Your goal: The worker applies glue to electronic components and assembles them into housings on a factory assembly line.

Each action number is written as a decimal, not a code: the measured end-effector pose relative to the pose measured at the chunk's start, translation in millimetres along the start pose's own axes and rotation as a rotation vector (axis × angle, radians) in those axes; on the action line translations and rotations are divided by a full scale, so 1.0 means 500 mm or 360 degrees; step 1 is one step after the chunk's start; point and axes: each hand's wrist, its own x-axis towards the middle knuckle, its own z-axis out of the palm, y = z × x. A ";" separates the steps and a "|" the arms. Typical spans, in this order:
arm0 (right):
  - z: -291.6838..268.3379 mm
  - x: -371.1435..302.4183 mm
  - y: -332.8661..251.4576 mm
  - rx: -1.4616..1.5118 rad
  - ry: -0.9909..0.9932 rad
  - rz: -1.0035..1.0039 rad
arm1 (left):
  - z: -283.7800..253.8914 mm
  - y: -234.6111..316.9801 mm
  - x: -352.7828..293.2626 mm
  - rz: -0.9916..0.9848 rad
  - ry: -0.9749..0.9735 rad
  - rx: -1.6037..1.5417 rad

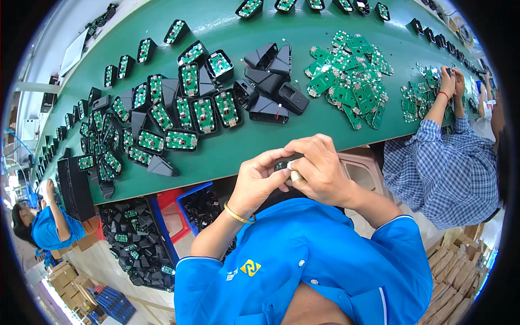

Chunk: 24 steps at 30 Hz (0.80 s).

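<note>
Both hands are closed together, left hand (255, 181) and right hand (320, 169) clamped on a small dark part (281, 164) at the near edge of the table (311, 125); fingers hide most of it, so how far along that piece is cannot be told. To the left, many filled cases (205, 115) already have boards seated in them; farther off, near the middle, several bare cases (269, 81) show no board; to their right lies a heap of loose boards (355, 81), so the batch looks only part done.
</note>
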 end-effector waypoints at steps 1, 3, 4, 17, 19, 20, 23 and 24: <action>0.000 -0.002 0.000 0.0009 0.0008 0.0014 | 0.001 -0.002 0.000 0.0008 0.0006 -0.0030; 0.002 -0.005 -0.002 0.0028 0.0023 0.0041 | 0.002 -0.005 -0.001 0.0023 0.0019 -0.0089; 0.001 -0.006 -0.002 0.0027 0.0024 0.0040 | 0.003 -0.007 0.001 0.0025 0.0018 -0.0088; -0.002 -0.013 0.010 0.0058 0.0049 0.0041 | 0.014 -0.014 -0.004 0.0057 0.0104 -0.0099; -0.004 -0.010 0.010 0.0029 0.0026 0.0046 | 0.017 -0.014 -0.007 0.0045 0.0104 -0.0125; -0.004 -0.005 0.009 -0.0027 -0.0019 0.0007 | 0.020 -0.020 -0.010 0.0071 0.0151 -0.0090; -0.004 0.007 0.004 -0.0191 -0.0153 -0.0110 | 0.026 -0.034 -0.024 0.0152 0.0298 0.0019; -0.006 0.012 0.009 -0.0198 -0.0139 -0.0111 | 0.028 -0.028 -0.023 0.0159 0.0289 0.0030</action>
